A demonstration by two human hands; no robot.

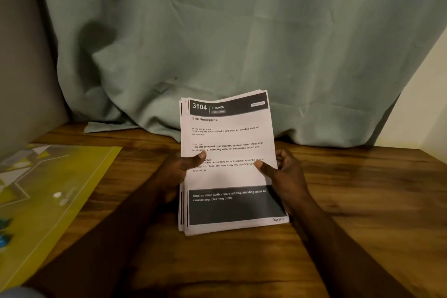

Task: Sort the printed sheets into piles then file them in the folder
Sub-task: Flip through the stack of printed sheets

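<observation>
**Stack of sheets held in both hands over the table**

We see a stack of printed sheets (229, 162) held above the middle of a wooden table (362, 201), tilted so the top page faces us. The top sheet reads "3104 KITCHEN" in a dark header band, then "Sink Unclogging", with another dark band near its lower edge. The sheets beneath are slightly fanned out along the left edge.

The left hand (179, 172) grips the stack at its left edge, thumb laid across the front of the top page. The right hand (283, 174) grips the right edge the same way, thumb on the front, curled fingers going behind the paper. Both forearms reach in from the bottom of the view.

A yellow-green folder (48, 191) with a grey and white geometric pattern lies flat on the left part of the table, well apart from the stack. A pale green curtain (242, 31) hangs behind the table, its hem resting on the back edge.
</observation>
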